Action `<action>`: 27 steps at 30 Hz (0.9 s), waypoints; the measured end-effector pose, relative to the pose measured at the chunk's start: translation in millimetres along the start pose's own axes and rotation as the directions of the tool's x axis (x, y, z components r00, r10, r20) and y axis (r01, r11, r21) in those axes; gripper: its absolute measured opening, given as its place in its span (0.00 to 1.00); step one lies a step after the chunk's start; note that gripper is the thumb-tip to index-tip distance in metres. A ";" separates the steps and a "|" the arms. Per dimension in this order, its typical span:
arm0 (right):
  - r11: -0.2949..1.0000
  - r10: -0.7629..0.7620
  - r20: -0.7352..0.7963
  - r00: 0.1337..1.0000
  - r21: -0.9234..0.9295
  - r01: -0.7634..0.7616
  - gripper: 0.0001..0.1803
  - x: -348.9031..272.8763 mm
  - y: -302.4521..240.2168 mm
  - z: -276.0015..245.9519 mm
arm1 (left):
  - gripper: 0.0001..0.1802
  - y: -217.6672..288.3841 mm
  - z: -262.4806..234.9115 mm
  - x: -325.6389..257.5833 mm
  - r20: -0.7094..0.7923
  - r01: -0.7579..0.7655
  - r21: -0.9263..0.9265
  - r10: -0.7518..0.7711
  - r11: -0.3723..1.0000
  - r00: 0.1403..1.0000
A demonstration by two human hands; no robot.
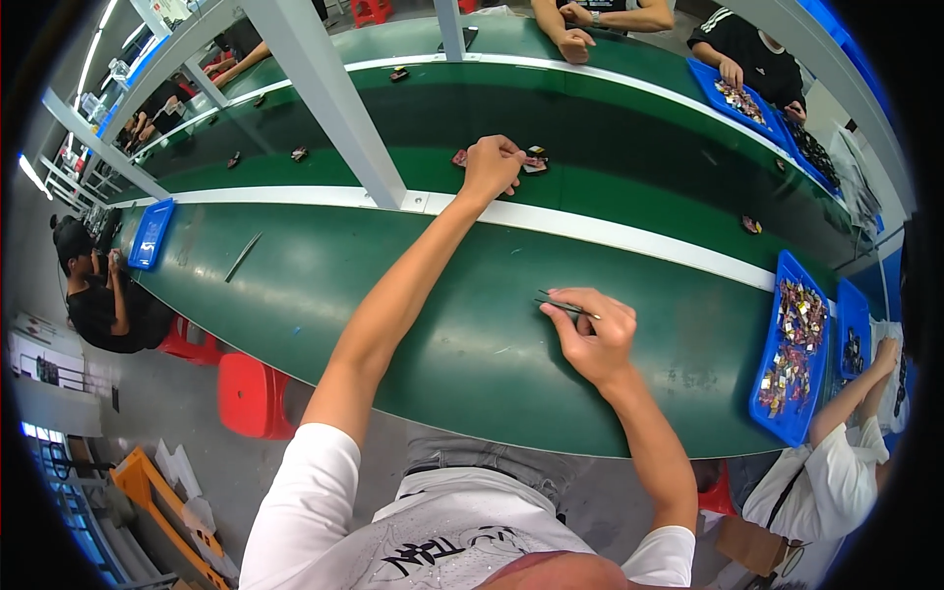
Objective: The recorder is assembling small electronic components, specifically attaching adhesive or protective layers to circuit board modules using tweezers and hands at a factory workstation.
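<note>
My left hand [492,167] reaches over the far side of the white rail to the dark green conveyor belt. Its fingers are curled in a pinch against a small dark part [535,160] with pink and pale bits; the exact kind is too small to tell. Another small pinkish part [459,157] lies just left of that hand. Above the green worktable [472,364], my right hand [600,334] grips a pair of dark tweezers [568,305], their tips pointing left. The tweezer tips hold nothing that I can see.
A blue tray [758,393] heaped with small colourful parts stands at the table's right end. Another pair of tweezers [243,258] lies at left, near a blue tray [150,234]. A grey post [324,98] rises beside my left arm. Co-workers sit around; several parts ride the belt.
</note>
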State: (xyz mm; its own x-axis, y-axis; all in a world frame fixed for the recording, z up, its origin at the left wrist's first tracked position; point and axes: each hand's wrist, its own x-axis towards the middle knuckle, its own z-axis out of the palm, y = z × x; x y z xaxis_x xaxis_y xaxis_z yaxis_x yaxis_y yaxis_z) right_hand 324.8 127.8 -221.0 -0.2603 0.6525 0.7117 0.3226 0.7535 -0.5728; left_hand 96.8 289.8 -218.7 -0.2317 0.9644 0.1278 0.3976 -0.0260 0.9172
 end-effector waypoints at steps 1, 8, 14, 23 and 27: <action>1.000 0.001 0.007 1.000 0.016 -0.001 0.10 -0.7 -0.3 1.2 | 0.12 0.4 2.6 4.9 0.001 -0.006 -0.006 0.006 1.000 1.000; 1.000 -0.022 0.022 1.000 0.008 0.022 0.10 -0.3 0.0 1.9 | 0.19 -11.4 11.1 26.1 -0.045 0.144 0.217 -0.137 0.966 0.990; 0.994 0.091 0.045 0.995 0.061 -0.093 0.10 -1.1 -3.9 2.1 | 0.12 -23.1 -4.2 13.9 -0.169 -0.074 0.261 0.121 0.963 0.978; 0.817 0.484 0.053 0.873 0.329 -0.473 0.07 -2.8 7.4 0.4 | 0.08 19.0 -50.3 -129.6 0.172 0.158 -0.194 -0.125 0.968 0.977; 0.772 0.517 0.101 0.850 0.374 -0.514 0.08 -2.1 6.2 -2.0 | 0.07 13.5 -53.9 -157.8 0.197 0.196 -0.177 -0.160 0.965 0.967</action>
State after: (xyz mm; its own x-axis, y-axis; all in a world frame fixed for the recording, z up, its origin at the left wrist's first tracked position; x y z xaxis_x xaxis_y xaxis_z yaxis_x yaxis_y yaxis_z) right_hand 329.1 131.0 -225.2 -0.1462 0.9523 0.2680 0.0426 0.2767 -0.9600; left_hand 90.8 123.0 -206.1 -0.1133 0.9887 -0.0977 0.1814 0.1173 0.9764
